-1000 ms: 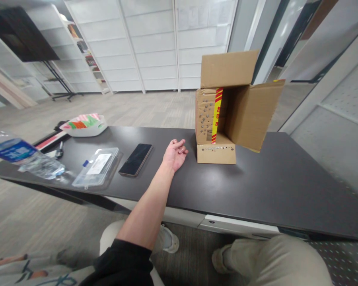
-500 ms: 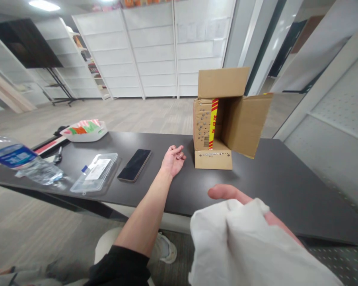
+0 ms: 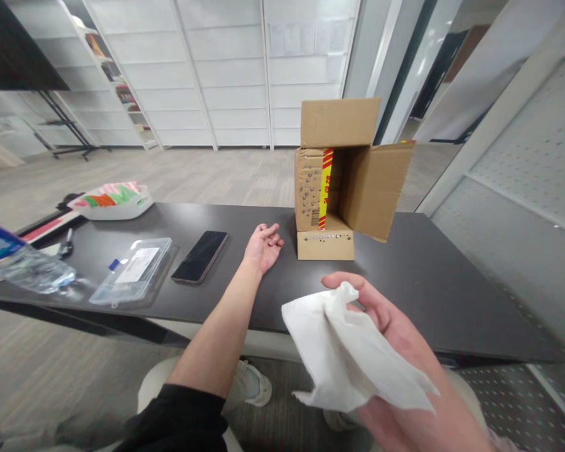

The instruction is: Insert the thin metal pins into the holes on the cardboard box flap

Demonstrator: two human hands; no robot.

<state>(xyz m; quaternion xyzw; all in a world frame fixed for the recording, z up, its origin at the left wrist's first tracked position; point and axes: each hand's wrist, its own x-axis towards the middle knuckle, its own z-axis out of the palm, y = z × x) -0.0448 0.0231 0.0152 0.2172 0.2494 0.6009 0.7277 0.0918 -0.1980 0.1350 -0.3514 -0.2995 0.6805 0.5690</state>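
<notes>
My left hand (image 3: 263,248) rests palm up on the dark table, its fingers loosely curled and holding nothing. It lies between a black smartphone (image 3: 200,256) and an open cardboard box (image 3: 324,246). In my right hand (image 3: 395,320) is a crumpled white tissue (image 3: 339,351), held above the table's near edge. The thumb shows at the tissue's top, while the sheet covers much of the palm and some fingers. The box stands with its opening toward me and its flaps spread, with small metallic dots on its left flap.
A clear plastic case (image 3: 134,270) with a white label lies left of the phone. Farther left, a water bottle (image 3: 32,267) lies tilted. A white basket (image 3: 117,210) holds colourful packets at the back left. A perforated panel (image 3: 522,157) borders the table's right side.
My right hand has turned and drawn the tissue closer, so more of the hand shows and the tissue hangs smaller. My left hand stays on the table. The whole view has shifted slightly.
</notes>
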